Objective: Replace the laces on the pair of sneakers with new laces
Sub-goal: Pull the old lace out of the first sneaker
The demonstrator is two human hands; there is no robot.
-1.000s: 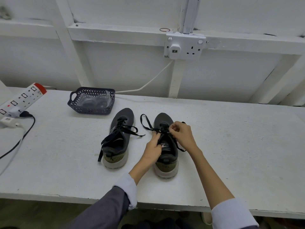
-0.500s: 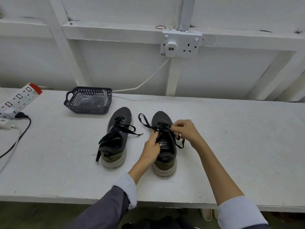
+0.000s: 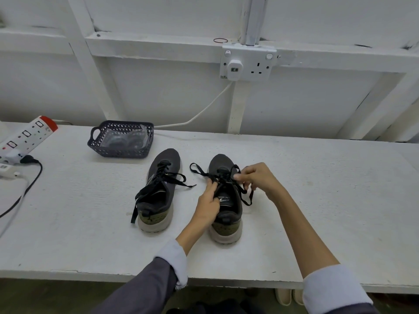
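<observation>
Workshop-ish shed: rough white workbench (image 3: 317,200), bare framed wall (image 3: 170,98) behind it, surface-mounted socket (image 3: 248,64) above it, power strip (image 3: 27,137) on left end.

Table (image 3: 317,200) against wall; left shoe (image 3: 169,158) and right shoe (image 3: 223,160) side by side at its middle, toes to wall; basket (image 3: 122,153) behind left shoe; power strip (image 3: 27,137) far left; socket (image 3: 248,64) on wall above; left hand (image 3: 207,205) holds right shoe's left edge; right hand (image 3: 258,177) pinches lace (image 3: 199,171) over it.
</observation>
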